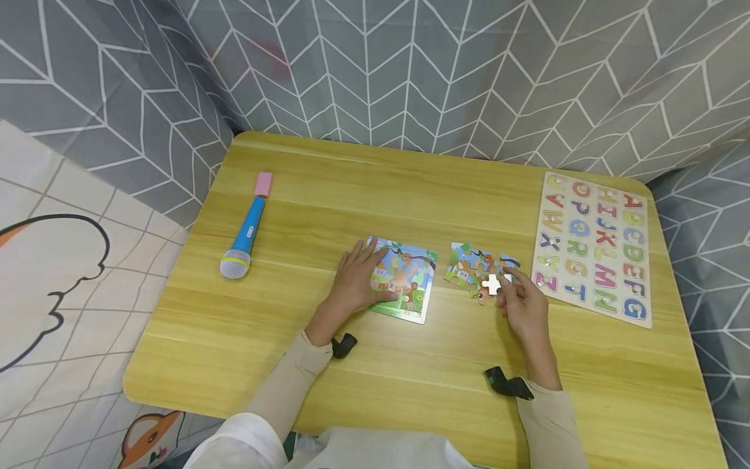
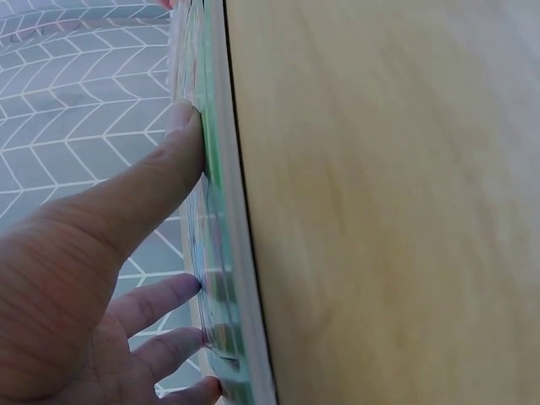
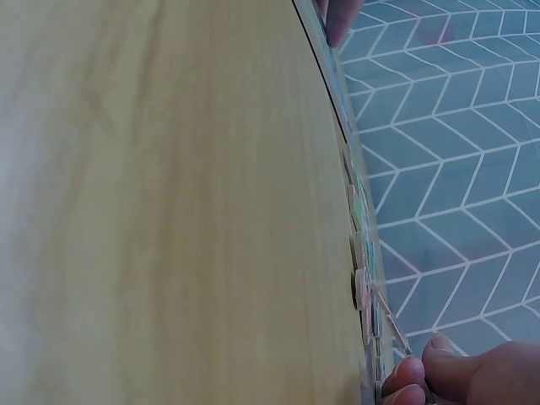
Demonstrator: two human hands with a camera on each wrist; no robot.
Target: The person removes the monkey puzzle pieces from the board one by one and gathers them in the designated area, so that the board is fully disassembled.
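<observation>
A square jigsaw puzzle board (image 1: 415,316) with a cartoon animal picture lies on the table. My left hand (image 1: 353,277) rests on its left side, fingers spread, with the thumb (image 2: 164,173) and fingertips pressing its face. To the right of the board is a cluster of loose, partly joined puzzle pieces (image 1: 463,264). Over the cluster's lower right, my right hand (image 1: 523,306) pinches a puzzle piece (image 1: 491,284) that looks white from above. In the right wrist view this thin piece (image 3: 392,322) is tilted, one end between thumb and fingers.
An alphabet board (image 1: 592,251) with coloured letters lies at the right. On the left are a blue toy microphone (image 1: 250,225) and a pink block (image 1: 263,184) touching its end. Black wrist mounts (image 1: 506,384) stick out from the sleeves. Patterned curtains (image 1: 387,71) hang behind the wooden table (image 1: 375,179).
</observation>
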